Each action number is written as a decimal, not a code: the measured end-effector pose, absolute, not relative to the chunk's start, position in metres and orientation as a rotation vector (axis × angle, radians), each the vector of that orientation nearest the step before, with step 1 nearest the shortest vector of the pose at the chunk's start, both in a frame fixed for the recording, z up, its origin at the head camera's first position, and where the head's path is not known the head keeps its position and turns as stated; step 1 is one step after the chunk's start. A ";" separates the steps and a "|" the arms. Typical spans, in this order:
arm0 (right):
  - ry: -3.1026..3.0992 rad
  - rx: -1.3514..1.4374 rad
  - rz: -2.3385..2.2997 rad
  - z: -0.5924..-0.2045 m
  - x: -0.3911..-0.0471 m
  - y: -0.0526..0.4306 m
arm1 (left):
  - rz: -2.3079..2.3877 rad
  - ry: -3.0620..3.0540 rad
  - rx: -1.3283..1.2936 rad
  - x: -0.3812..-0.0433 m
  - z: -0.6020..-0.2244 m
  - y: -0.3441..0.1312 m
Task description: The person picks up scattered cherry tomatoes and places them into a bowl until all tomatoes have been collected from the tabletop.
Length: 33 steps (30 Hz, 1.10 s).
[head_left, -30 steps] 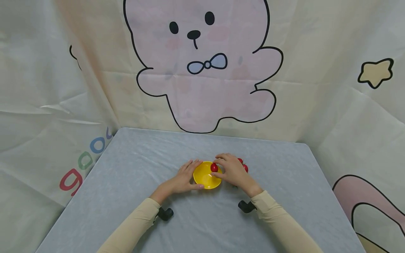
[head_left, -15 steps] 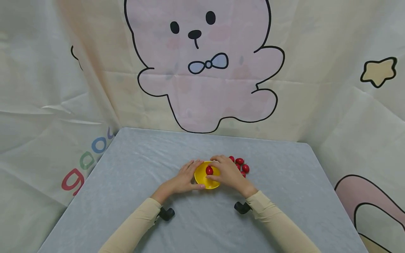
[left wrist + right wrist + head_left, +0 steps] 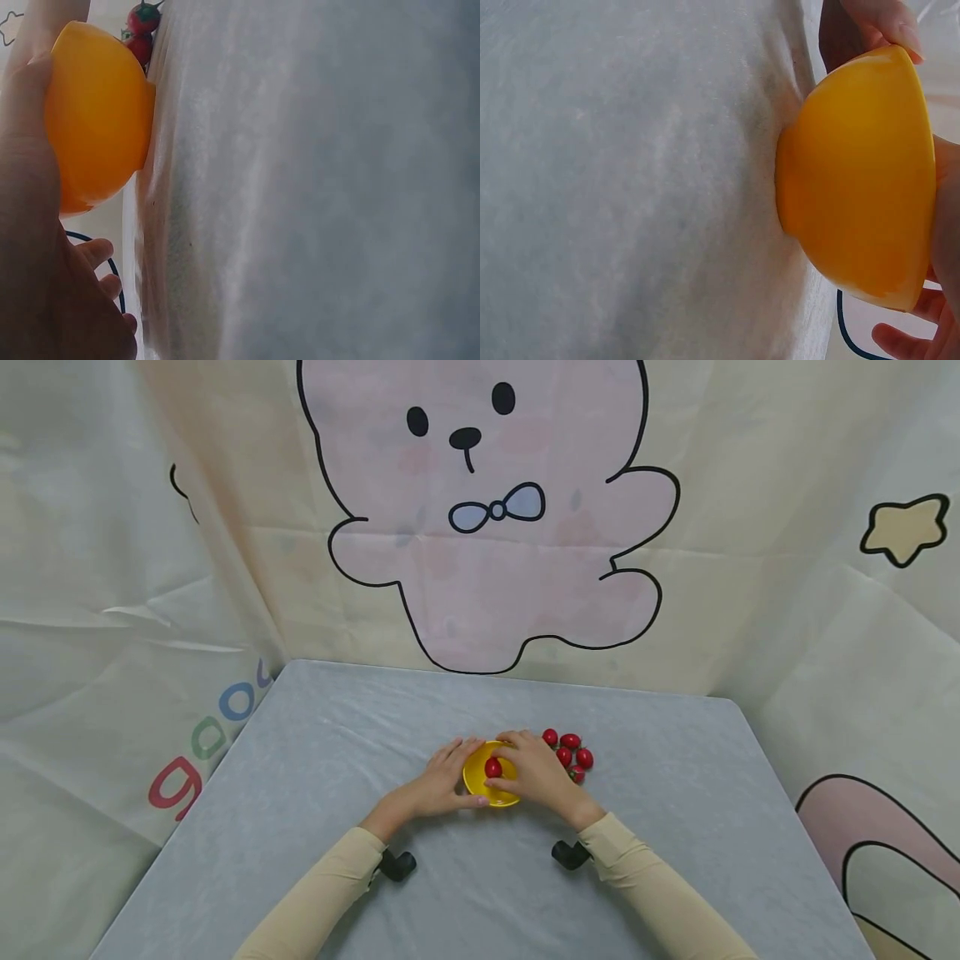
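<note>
The step in hand looks to be setting a single red cherry tomato [image 3: 492, 767] down inside the yellow bowl [image 3: 476, 777]. The tomato shows over the bowl's hollow, left of the fingers of the right hand [image 3: 542, 772]; whether its underside touches the bottom cannot be told. Those fingers are narrow, thumb and forefinger on either side of the fruit in what reads as a light pinch. The left hand [image 3: 437, 787] is spread wide about the bowl's left side, thumb along the near rim and fingers by the far-left rim. To do this well, the person should lower the tomato close to the bottom before parting the fingertips, so that it does not bounce or roll up the wall, then lift out clear of the rim; the left hand need only steady the bowl, since hard pressure could tip it. The bowl is upright, mouth up, its foot on the grey cloth [image 3: 480, 877]; being round, it has no long axis in plan. The pinched tomato seems slightly elongated from near to far, but its stem end is not visible. Five loose tomatoes [image 3: 564, 756] lie beyond the right hand, the farthest-back oval one lying crosswise.
</note>
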State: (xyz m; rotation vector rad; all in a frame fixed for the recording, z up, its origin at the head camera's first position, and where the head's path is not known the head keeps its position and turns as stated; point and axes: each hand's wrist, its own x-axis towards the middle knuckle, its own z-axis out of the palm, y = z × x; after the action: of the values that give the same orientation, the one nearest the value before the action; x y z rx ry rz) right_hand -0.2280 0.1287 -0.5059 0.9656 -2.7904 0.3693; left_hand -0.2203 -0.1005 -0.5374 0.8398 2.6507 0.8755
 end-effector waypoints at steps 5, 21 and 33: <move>-2.794 0.962 0.349 -0.506 -0.228 0.128 | 0.889 2.642 0.849 -0.220 -0.536 -0.100; -2.800 0.943 0.345 -0.507 -0.228 0.128 | 0.866 2.638 0.862 -0.221 -0.534 -0.099; -2.780 0.935 0.368 -0.503 -0.227 0.131 | 0.828 2.665 0.863 -0.221 -0.527 -0.095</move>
State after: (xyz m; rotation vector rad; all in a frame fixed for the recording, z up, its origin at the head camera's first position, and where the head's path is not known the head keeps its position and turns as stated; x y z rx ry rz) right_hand -0.2269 0.1309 -0.5031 0.9345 -2.7798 0.3685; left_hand -0.2213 -0.0950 -0.5273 0.8625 2.6646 0.8282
